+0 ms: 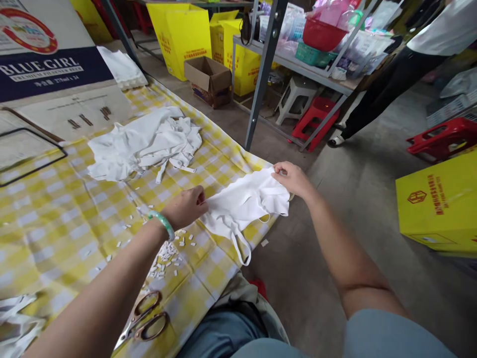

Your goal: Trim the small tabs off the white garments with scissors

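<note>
Left hand (187,206): grip closed, fingers pinching one end of the white garment (248,201).
Right hand (292,179): grip closed on the garment's far upper corner.
Garment: spread between both hands at the table (89,219) edge, a strap loop drooping over the side.
White pile (145,144): crumpled, beyond the left hand.
Small white pieces (166,258): scattered near the left wrist; probably plastic or fabric, too small to tell.
Scissors (143,320): beside the left forearm, partly hidden.

Pale-green bangle (166,223), blue-grey sleeve (389,334)
</note>
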`<state>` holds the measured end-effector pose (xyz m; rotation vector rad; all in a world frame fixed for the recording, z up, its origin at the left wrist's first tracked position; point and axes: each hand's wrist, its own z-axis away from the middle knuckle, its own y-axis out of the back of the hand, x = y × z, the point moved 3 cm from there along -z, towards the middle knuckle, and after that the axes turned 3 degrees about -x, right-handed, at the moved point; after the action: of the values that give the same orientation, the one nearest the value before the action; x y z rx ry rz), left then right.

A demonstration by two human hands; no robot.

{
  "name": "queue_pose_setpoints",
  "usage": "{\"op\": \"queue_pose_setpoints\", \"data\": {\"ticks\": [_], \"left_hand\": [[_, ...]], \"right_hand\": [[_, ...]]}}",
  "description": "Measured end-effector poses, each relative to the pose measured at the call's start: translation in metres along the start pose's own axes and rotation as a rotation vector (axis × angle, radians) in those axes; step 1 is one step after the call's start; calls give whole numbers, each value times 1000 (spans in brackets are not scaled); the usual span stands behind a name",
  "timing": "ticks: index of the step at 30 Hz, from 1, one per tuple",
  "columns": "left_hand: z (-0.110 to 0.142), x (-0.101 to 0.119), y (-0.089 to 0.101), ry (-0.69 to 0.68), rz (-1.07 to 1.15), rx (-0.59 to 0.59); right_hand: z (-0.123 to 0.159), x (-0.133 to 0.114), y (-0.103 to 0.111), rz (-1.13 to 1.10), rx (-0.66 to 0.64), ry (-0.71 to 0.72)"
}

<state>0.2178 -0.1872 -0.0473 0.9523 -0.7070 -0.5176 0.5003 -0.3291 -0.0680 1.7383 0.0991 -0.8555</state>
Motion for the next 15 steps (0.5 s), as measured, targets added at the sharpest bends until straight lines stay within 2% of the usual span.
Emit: {"op": "queue_pose_setpoints", "data": {"ticks": [4, 7, 10, 12, 15], "left_hand": [[-10, -1, -5, -30, 19, 3], [-9, 1, 4, -83, 38, 40], [11, -4, 35, -147, 120, 89], [27, -12, 61, -210, 297, 95], [37, -29, 93, -264, 558, 164]], "right_hand": [[10, -2, 7, -105, 104, 31], [17, -15, 23, -179, 233, 65], [29, -39, 52, -385, 343, 158], [39, -55, 71, -560, 401, 219], [48, -71, 81, -713, 366, 209]]}}
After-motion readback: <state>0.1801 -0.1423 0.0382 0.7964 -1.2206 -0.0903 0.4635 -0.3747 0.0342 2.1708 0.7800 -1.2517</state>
